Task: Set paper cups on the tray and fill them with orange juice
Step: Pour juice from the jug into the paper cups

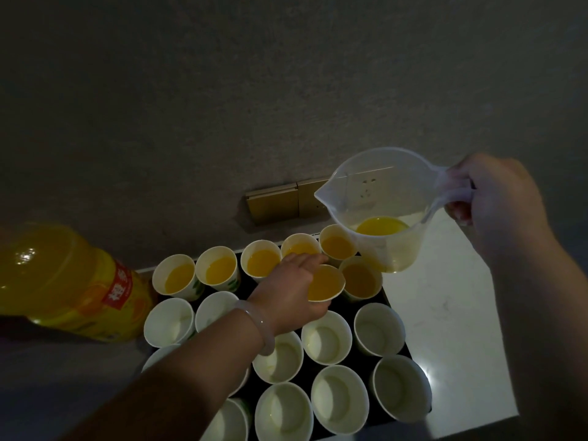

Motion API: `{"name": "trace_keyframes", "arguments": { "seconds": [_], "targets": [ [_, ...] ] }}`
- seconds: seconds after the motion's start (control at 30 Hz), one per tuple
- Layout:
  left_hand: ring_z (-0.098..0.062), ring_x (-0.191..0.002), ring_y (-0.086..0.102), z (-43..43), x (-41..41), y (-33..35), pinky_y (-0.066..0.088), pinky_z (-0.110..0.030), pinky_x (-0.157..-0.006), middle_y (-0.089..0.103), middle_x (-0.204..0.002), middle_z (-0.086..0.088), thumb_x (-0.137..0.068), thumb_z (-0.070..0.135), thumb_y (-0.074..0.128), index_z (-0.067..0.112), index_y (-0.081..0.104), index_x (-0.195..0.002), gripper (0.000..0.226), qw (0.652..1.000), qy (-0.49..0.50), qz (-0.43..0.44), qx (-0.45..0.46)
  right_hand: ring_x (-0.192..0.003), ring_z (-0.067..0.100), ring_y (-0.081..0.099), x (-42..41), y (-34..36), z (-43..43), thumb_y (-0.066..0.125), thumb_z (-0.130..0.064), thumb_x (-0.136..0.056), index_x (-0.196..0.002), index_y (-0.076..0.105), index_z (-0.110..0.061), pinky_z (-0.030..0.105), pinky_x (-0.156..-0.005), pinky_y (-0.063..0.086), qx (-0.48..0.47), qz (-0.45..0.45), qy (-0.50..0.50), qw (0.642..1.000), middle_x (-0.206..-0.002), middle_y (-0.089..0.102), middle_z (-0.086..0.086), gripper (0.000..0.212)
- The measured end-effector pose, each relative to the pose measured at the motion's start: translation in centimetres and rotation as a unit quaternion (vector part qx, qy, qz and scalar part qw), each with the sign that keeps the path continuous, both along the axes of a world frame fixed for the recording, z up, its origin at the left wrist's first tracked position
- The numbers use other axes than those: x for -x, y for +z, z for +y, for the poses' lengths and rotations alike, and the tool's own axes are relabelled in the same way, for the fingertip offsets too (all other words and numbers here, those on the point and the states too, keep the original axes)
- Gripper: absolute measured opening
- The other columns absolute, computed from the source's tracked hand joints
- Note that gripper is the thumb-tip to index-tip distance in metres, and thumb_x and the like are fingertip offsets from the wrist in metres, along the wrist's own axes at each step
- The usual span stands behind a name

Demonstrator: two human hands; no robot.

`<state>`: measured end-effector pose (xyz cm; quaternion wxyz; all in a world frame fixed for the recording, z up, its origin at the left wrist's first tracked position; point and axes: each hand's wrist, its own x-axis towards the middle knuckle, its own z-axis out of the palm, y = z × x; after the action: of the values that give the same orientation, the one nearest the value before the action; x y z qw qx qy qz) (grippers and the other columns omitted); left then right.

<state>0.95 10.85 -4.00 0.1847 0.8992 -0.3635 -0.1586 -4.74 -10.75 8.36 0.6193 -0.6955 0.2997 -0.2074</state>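
Juice filled the big labelled bottle [63,281] at the far left, blurred and close to the left side of the dark tray [349,308]. On that tray the paper cups [283,356] stood upright in tight rows, white and thin-walled, some with a green print on the side. The far row and two cups in the next row held orange juice [262,262]; the nearer ones showed bare white bottoms. Your left hand [296,284], a pale bracelet [257,326] on its wrist, reached over the empty cups and was wrapped round a filled cup [326,283] in the second row. I judged such a cup soft, easily crushed and quick to slop once full, so a light hold on the wall below the rim would have suited it. Further right, your right hand [496,205] was clamped on the handle of a clear plastic jug [378,211], held above the tray's far right corner with its spout towards the cups and only a little juice in its bottom. That jug looked stiff and light, best taken by the handle. Your hands were well apart, the right one above the white counter [451,313].
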Motion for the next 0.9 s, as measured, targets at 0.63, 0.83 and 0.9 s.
{"name": "trace_keyframes", "arguments": {
  "seconds": [0.63,0.83,0.9],
  "targets": [
    [-0.023,-0.136,0.020,0.2,-0.8,0.4,0.024,-0.033,-0.112,0.030,-0.147,0.003,-0.082,0.036,0.071,0.027,0.030,-0.146,0.076,0.994,-0.078,0.006,-0.081,-0.034,0.011,0.033,-0.1,-0.8,-0.4,0.051,-0.024,-0.066,-0.042,0.049,-0.011,0.014,-0.036,0.023,0.006,-0.010,-0.002,1.000,-0.036,0.041,-0.005,0.027],
    [-0.017,-0.141,0.017,1.2,-1.0,1.0,0.014,-0.027,-0.113,0.020,-0.155,0.007,-0.084,0.036,0.069,0.031,0.027,-0.148,0.077,0.996,-0.063,0.011,-0.068,-0.035,0.011,0.036,0.1,-0.8,-0.3,0.050,-0.027,-0.059,-0.056,0.048,-0.010,0.014,-0.036,0.024,0.002,-0.007,-0.002,1.000,-0.038,0.045,-0.003,0.017],
    [-0.013,-0.140,0.022,2.0,-0.9,1.5,0.019,-0.024,-0.111,0.025,-0.152,0.009,-0.087,0.035,0.066,0.031,0.031,-0.146,0.069,1.000,-0.008,0.012,-0.021,-0.035,0.011,0.035,0.2,-0.6,-0.1,0.050,-0.025,-0.059,-0.052,0.049,-0.010,0.013,-0.035,0.024,-0.005,-0.011,0.000,1.000,-0.038,0.045,-0.003,0.017]
  ]
}}
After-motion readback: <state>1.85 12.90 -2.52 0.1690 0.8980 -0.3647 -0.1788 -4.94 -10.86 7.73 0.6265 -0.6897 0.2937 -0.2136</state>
